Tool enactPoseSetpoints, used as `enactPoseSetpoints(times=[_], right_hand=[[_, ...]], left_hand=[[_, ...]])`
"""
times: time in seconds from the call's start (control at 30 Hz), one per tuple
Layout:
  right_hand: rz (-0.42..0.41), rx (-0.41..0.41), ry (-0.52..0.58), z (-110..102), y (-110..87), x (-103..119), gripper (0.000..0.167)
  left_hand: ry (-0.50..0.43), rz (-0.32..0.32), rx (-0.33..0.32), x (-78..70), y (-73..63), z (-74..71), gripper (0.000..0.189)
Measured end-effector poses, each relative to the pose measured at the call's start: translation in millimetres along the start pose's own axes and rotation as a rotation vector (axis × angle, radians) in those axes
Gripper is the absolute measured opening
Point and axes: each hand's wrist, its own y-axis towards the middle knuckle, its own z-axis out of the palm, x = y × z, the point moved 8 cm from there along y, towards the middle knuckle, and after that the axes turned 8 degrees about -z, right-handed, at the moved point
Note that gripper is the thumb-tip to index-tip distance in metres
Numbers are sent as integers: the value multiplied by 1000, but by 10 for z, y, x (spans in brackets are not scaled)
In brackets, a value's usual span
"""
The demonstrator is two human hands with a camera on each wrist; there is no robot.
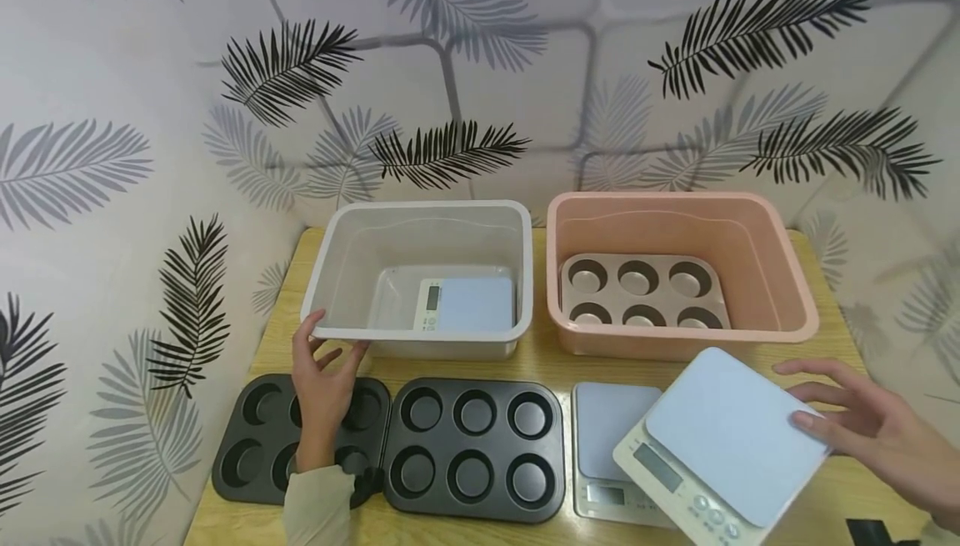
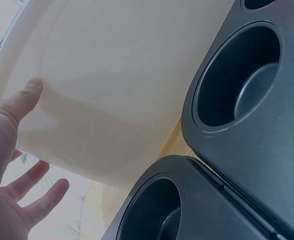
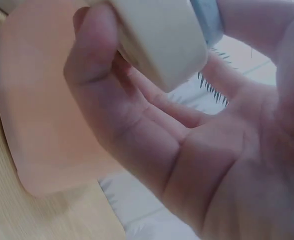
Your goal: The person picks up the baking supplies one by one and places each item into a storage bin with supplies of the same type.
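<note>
My right hand (image 1: pixel 873 425) grips a white kitchen scale (image 1: pixel 738 438) by its right edge, thumb on top and fingers curled beneath. The scale is tilted and held up over another kitchen scale (image 1: pixel 617 429) lying on the table. In the right wrist view, the fingers (image 3: pixel 94 55) wrap the held scale's corner (image 3: pixel 166 55). My left hand (image 1: pixel 326 388) holds the front left corner of a light grey bin (image 1: pixel 420 346), the thumb (image 2: pixel 29 95) against its outer wall. Inside that bin, a third scale (image 1: pixel 472 304) lies flat at the right.
A pink bin (image 1: pixel 682 344) stands at the back right, with a beige muffin tin (image 1: pixel 641 269) inside. Two dark muffin tins, one under my left forearm (image 1: pixel 251 425) and another beside it (image 1: pixel 474 446), lie along the front of the wooden table (image 1: pixel 285 346). A leaf-patterned backdrop rises behind.
</note>
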Motion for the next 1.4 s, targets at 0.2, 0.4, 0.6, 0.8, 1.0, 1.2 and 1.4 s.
enactPoseSetpoints(times=[0.2, 0.4, 0.6, 0.8, 1.0, 1.2, 1.4], right_hand=[[-2, 131, 24, 128, 13, 110, 45], [-86, 192, 130, 207, 63, 203, 54], [-195, 167, 214, 249, 108, 397, 67], [-293, 151, 341, 347, 262, 628, 77], [-273, 93, 360, 415, 448, 774, 79], [-305, 42, 412, 451, 614, 872, 81], [-370, 37, 529, 566, 825, 967, 83]], left_hand=[[15, -5, 3, 28, 14, 8, 80], [-2, 4, 8, 35, 18, 13, 81], [-18, 15, 12, 3, 12, 15, 79], [-16, 12, 6, 10, 13, 12, 80], [-34, 16, 10, 8, 14, 25, 80], [-38, 9, 21, 19, 23, 34, 80], [-28, -7, 21, 50, 33, 18, 82]])
